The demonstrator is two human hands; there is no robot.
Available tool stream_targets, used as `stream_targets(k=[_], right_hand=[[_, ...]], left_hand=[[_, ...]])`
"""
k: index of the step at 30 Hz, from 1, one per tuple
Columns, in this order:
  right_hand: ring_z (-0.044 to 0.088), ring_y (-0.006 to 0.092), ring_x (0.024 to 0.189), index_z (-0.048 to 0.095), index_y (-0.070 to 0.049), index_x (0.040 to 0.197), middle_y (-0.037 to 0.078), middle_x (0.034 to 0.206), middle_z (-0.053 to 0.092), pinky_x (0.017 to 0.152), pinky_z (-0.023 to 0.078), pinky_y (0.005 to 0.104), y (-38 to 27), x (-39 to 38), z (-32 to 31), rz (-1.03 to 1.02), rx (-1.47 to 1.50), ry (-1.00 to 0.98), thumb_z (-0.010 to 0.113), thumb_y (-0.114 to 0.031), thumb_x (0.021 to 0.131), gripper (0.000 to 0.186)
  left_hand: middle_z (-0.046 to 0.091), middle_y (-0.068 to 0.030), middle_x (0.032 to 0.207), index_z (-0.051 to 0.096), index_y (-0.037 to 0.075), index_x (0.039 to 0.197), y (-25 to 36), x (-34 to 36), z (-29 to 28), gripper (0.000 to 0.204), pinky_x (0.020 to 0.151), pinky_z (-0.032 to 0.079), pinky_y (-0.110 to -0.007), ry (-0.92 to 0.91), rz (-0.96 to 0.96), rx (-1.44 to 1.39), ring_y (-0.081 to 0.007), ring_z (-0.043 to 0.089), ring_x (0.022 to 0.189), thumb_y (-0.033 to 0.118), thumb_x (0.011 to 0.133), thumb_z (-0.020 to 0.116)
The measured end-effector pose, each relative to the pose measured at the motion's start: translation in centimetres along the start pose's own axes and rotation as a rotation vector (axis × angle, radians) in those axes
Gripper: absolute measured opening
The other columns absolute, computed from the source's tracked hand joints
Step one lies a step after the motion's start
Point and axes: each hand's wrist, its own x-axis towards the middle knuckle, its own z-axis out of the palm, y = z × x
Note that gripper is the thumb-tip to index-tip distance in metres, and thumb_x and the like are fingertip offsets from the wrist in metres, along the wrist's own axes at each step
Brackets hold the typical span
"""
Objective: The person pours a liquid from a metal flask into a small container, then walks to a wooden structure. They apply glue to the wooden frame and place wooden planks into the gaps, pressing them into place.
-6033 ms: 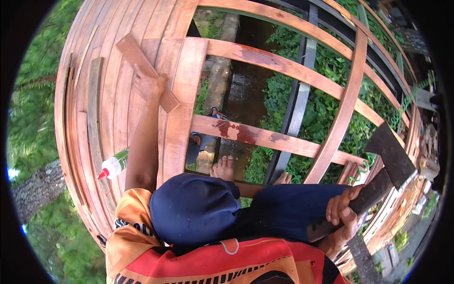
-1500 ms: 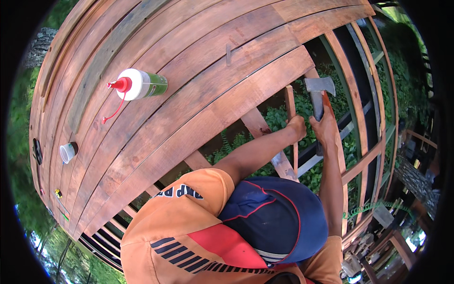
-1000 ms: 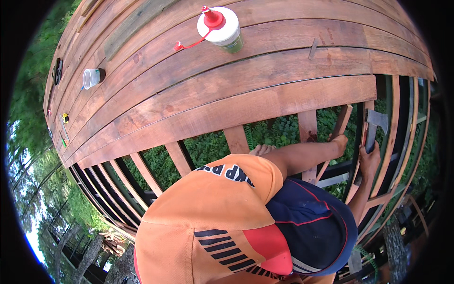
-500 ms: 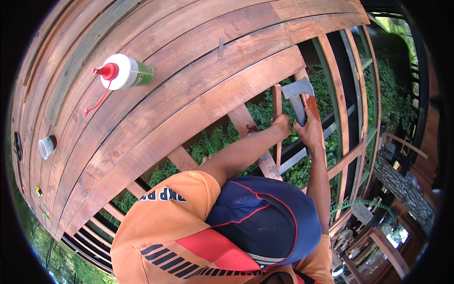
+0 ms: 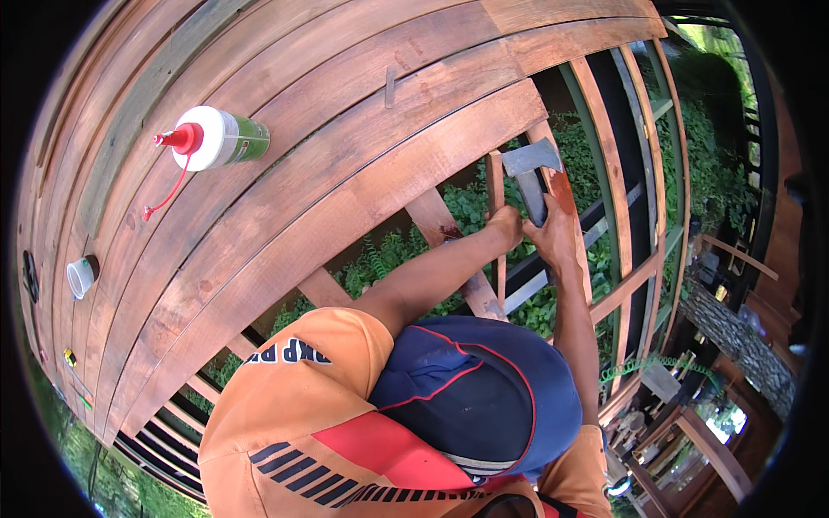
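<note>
Neither of my own hands shows. Close below the view, another person in an orange shirt [image 5: 259,397] and navy cap [image 5: 492,406] bends forward over an open wooden frame. This person's right hand [image 5: 555,233] is closed round the handle of a hatchet [image 5: 530,161], its grey head pointing away. The co-worker's left hand [image 5: 507,226] is closed beside the hatchet handle and a narrow wooden slat [image 5: 496,181]; what it grips, I cannot make out. Under the hatchet runs a wooden joist [image 5: 562,192] with a dark reddish patch.
Reddish planks [image 5: 345,147] cover the left and far side. On them stand a white-and-green glue bottle [image 5: 226,140] with a red nozzle and a small white cup [image 5: 81,276]. Between bare joists, green plants [image 5: 397,263] show below. A log [image 5: 743,341] lies at the right.
The whole view has shifted slightly, so planks, bottle and co-worker appear a little farther left. The co-worker's hands and the hatchet keep nearly the same place on the frame.
</note>
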Motion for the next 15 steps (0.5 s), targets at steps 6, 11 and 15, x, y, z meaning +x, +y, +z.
stream_targets(k=[6, 11, 15], right_hand=[[0.073, 0.0443, 0.094, 0.060, 0.000, 0.132, 0.029, 0.102, 0.073, 0.084, 0.056, 0.0504, 0.6, 0.7, 0.4, 0.034, 0.004, 0.078, 0.077, -0.024, 0.077, 0.062], [0.073, 0.0446, 0.092, 0.060, 0.000, 0.134, 0.029, 0.099, 0.073, 0.084, 0.057, 0.0505, 0.3, 0.7, 0.9, 0.067, 0.008, 0.078, 0.078, -0.024, 0.077, 0.064], [0.072, 0.0434, 0.092, 0.059, 0.003, 0.135, 0.030, 0.101, 0.071, 0.084, 0.056, 0.0470, 0.3, 0.3, -0.4, -0.032, -0.035, 0.051, 0.078, -0.020, 0.077, 0.065]], left_hand=[[0.078, -0.0055, 0.093, 0.082, 0.012, 0.103, 0.1, 0.9, 0.8, 0.019, 0.066, 0.059, -0.049, 0.013, 0.052, 0.062, -0.0296, 0.075, 0.079, 0.020, 0.088, 0.072], [0.078, -0.0029, 0.098, 0.081, 0.014, 0.104, 0.4, 0.8, 0.5, 0.020, 0.066, 0.059, -0.047, -0.014, -0.031, 0.038, -0.0281, 0.075, 0.086, 0.023, 0.089, 0.072], [0.077, -0.0022, 0.099, 0.080, 0.014, 0.108, 0.3, 0.6, 0.3, 0.023, 0.065, 0.060, -0.045, -0.029, 0.048, 0.090, -0.0277, 0.075, 0.088, 0.025, 0.089, 0.073]])
